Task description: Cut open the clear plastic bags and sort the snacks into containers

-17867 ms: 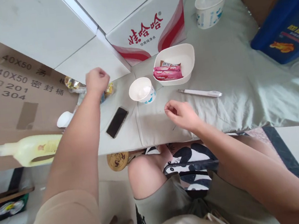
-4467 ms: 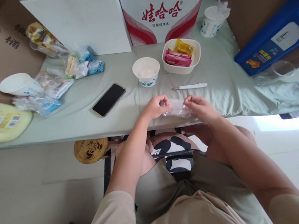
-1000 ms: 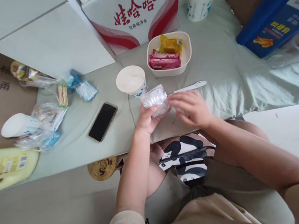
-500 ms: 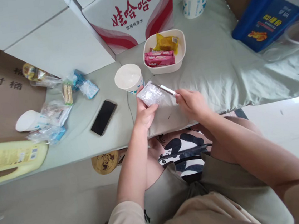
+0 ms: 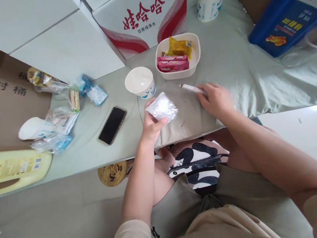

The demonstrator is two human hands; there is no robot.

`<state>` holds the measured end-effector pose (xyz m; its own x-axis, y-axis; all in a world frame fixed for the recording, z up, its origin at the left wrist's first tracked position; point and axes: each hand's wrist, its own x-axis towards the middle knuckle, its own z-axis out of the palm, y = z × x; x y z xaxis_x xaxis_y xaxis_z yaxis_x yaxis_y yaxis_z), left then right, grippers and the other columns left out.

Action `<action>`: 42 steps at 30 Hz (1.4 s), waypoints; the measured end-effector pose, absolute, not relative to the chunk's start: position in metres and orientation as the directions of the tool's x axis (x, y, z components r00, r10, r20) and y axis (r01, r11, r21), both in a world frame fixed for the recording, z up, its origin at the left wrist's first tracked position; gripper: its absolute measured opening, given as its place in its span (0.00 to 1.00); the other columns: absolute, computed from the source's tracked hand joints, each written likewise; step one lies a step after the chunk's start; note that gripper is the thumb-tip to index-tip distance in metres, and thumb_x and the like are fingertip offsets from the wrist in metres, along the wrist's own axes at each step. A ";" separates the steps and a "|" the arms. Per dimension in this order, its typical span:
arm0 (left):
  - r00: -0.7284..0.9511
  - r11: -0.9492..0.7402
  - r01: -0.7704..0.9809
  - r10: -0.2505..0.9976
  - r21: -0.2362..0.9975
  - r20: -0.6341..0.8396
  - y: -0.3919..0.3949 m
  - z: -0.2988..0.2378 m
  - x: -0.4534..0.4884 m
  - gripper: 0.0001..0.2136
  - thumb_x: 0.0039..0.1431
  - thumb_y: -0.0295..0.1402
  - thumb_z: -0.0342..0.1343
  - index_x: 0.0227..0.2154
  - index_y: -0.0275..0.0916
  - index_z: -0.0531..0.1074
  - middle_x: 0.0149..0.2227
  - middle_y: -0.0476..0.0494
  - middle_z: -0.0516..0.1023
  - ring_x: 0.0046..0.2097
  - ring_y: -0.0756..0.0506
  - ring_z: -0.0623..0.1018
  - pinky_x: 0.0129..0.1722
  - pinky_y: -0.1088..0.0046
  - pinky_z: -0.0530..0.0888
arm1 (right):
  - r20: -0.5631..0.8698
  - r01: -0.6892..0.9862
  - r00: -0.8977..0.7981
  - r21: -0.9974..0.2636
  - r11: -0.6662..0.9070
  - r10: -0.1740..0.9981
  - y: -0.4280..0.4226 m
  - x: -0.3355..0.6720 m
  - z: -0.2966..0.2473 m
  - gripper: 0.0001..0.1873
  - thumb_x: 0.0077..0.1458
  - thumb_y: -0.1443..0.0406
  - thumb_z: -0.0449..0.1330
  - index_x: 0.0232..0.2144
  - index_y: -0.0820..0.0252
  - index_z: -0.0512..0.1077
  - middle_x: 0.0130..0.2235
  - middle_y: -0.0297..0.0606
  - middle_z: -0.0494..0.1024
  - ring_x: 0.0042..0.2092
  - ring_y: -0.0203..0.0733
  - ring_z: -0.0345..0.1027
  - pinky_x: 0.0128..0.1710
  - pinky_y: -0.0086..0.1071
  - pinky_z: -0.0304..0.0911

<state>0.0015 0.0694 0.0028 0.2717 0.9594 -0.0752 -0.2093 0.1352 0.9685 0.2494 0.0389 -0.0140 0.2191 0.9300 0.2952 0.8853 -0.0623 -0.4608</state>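
My left hand (image 5: 152, 125) is closed around a shiny packet of clear plastic wrap (image 5: 163, 107), held above the cloth beside a white paper cup (image 5: 139, 81). What the wrap covers cannot be made out. In my right hand (image 5: 217, 99) is a slim white-handled tool (image 5: 193, 88) with a thin tip; it rests low over the cloth, pointing left and apart from the packet. Behind it stands a white plastic bowl (image 5: 196, 63) holding pink wafer packets (image 5: 173, 64) and a yellow packet (image 5: 179, 48).
A black phone (image 5: 112, 125) lies on the cloth to the left, near several snack wrappers (image 5: 61, 120) and a tipped paper cup (image 5: 32, 128). A yellow jug (image 5: 18, 169) is at far left. A printed carton (image 5: 144, 17), another cup (image 5: 211, 2) and a blue container (image 5: 284, 13) stand behind.
My right hand has drawn the white-handled tool away from the packet, to the right and lower. The packet in my left hand has turned slightly. The view has shifted a little.
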 end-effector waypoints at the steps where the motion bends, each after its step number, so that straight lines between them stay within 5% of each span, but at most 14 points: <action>1: 0.310 0.144 -0.183 0.947 0.972 -0.082 0.069 0.000 0.004 0.38 0.35 0.41 0.76 0.53 0.50 0.68 0.54 0.44 0.76 0.57 0.40 0.76 0.57 0.61 0.74 | 0.341 0.896 0.231 -0.439 -0.063 0.911 0.039 0.250 -0.013 0.18 0.62 0.59 0.54 0.49 0.55 0.77 0.45 0.49 0.81 0.43 0.56 0.72 0.39 0.45 0.63; 6: 0.241 -0.062 -0.096 0.967 0.993 0.084 0.079 -0.003 -0.006 0.31 0.46 0.52 0.70 0.51 0.49 0.69 0.60 0.40 0.73 0.64 0.37 0.72 0.64 0.57 0.67 | 0.448 0.888 0.157 -0.454 0.073 0.880 0.037 0.235 -0.006 0.19 0.62 0.63 0.51 0.53 0.53 0.73 0.48 0.48 0.78 0.49 0.57 0.71 0.48 0.51 0.63; 9: 0.332 -0.207 0.139 0.931 0.968 0.151 0.078 0.002 -0.012 0.32 0.48 0.46 0.70 0.56 0.48 0.69 0.65 0.41 0.70 0.69 0.36 0.67 0.68 0.56 0.62 | 0.419 0.814 0.046 -0.542 0.209 0.907 0.036 0.225 -0.008 0.19 0.61 0.66 0.50 0.51 0.55 0.72 0.46 0.47 0.79 0.47 0.53 0.73 0.48 0.48 0.66; 12: 0.440 -0.284 0.336 0.890 0.898 0.117 0.072 0.004 -0.010 0.27 0.47 0.39 0.71 0.52 0.46 0.74 0.59 0.41 0.76 0.62 0.37 0.73 0.66 0.58 0.65 | 0.410 0.748 0.001 -0.606 0.272 0.912 0.036 0.219 -0.010 0.19 0.59 0.66 0.51 0.51 0.56 0.71 0.45 0.46 0.79 0.46 0.51 0.73 0.49 0.46 0.67; 15: 0.258 -0.178 0.364 0.962 0.914 0.084 0.073 0.001 -0.008 0.11 0.54 0.41 0.65 0.38 0.43 0.76 0.39 0.45 0.81 0.44 0.43 0.79 0.51 0.65 0.74 | 0.409 0.713 0.024 -0.647 0.271 0.912 0.035 0.218 -0.010 0.21 0.58 0.66 0.52 0.53 0.55 0.70 0.46 0.45 0.79 0.47 0.52 0.74 0.50 0.47 0.68; 17: 0.087 -0.052 0.280 0.996 0.959 0.029 0.077 -0.003 -0.010 0.09 0.56 0.41 0.63 0.34 0.42 0.73 0.30 0.49 0.76 0.34 0.47 0.76 0.38 0.70 0.74 | 0.401 0.687 -0.024 -0.659 0.306 0.916 0.034 0.218 -0.011 0.21 0.59 0.63 0.53 0.55 0.55 0.70 0.49 0.46 0.79 0.49 0.53 0.73 0.52 0.48 0.67; 22: -0.024 0.043 0.158 0.999 0.986 -0.040 0.084 -0.012 -0.013 0.19 0.50 0.32 0.64 0.46 0.46 0.70 0.34 0.51 0.76 0.27 0.52 0.72 0.28 0.75 0.69 | 0.298 0.667 -0.208 -0.654 0.358 0.932 0.031 0.214 -0.015 0.31 0.56 0.59 0.59 0.62 0.56 0.67 0.53 0.48 0.78 0.54 0.58 0.70 0.55 0.52 0.64; 27: -0.045 0.033 0.169 0.999 0.985 -0.026 0.085 -0.011 -0.014 0.11 0.49 0.29 0.61 0.36 0.43 0.68 0.27 0.54 0.68 0.25 0.52 0.68 0.27 0.75 0.67 | 0.300 0.640 -0.255 -0.661 0.393 0.919 0.032 0.211 -0.016 0.30 0.54 0.67 0.57 0.60 0.54 0.71 0.45 0.44 0.75 0.47 0.51 0.69 0.51 0.47 0.65; 30: -0.028 0.108 0.127 0.994 0.986 -0.105 0.084 -0.007 -0.014 0.14 0.49 0.29 0.61 0.39 0.44 0.67 0.25 0.55 0.67 0.24 0.51 0.69 0.29 0.73 0.70 | 0.343 0.624 -0.255 -0.656 0.425 0.904 0.033 0.212 -0.015 0.19 0.55 0.68 0.57 0.48 0.53 0.78 0.45 0.44 0.74 0.47 0.50 0.69 0.50 0.46 0.66; 35: -0.024 0.180 0.146 0.984 0.973 -0.178 0.083 -0.006 -0.019 0.25 0.48 0.26 0.59 0.52 0.48 0.67 0.28 0.54 0.69 0.24 0.50 0.71 0.33 0.67 0.76 | 0.396 0.590 -0.174 -0.691 0.417 0.902 0.033 0.216 -0.014 0.07 0.57 0.67 0.56 0.35 0.55 0.75 0.48 0.45 0.78 0.49 0.50 0.72 0.52 0.46 0.65; 39: 0.115 0.040 0.262 0.991 0.964 -0.073 0.080 -0.006 -0.025 0.31 0.46 0.22 0.58 0.55 0.50 0.70 0.40 0.49 0.76 0.36 0.45 0.79 0.48 0.59 0.78 | 0.374 0.607 -0.157 -0.694 0.388 0.914 0.032 0.217 -0.014 0.19 0.55 0.68 0.56 0.49 0.55 0.74 0.48 0.44 0.80 0.50 0.51 0.72 0.52 0.45 0.66; 42: 0.289 -0.171 0.454 0.957 0.874 0.036 0.076 -0.002 -0.026 0.17 0.48 0.24 0.59 0.42 0.44 0.77 0.44 0.44 0.77 0.49 0.41 0.78 0.58 0.57 0.72 | 0.350 0.655 -0.204 -0.645 0.393 0.914 0.030 0.213 -0.014 0.29 0.54 0.69 0.55 0.59 0.55 0.71 0.50 0.45 0.80 0.52 0.53 0.71 0.52 0.47 0.64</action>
